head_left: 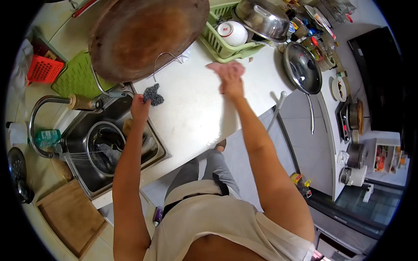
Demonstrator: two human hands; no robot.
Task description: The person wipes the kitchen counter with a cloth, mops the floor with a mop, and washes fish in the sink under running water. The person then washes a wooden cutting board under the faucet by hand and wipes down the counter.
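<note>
My left hand (139, 108) is at the sink's right edge, its fingers closed on a dark grey mesh scrubber (153, 95) that rests on the white countertop (187, 106). Farther right, my right hand (232, 85) presses a pink cloth (230, 68) against the same counter, fingers bunched over it. Below and left of my left hand lies the steel sink (82, 130), where a metal bowl (90, 138) holds water and something dark. A thin spray of water runs from the curved faucet (32, 117) toward the bowl.
A large brown round board or lid (148, 35) leans at the back. Beside it stands a green dish rack (212, 37) with a white bowl (233, 33) and a steel basin (263, 17). A lidded pan (302, 67) sits at the right edge, its handle jutting out. A wooden cutting board (72, 217) lies lower left.
</note>
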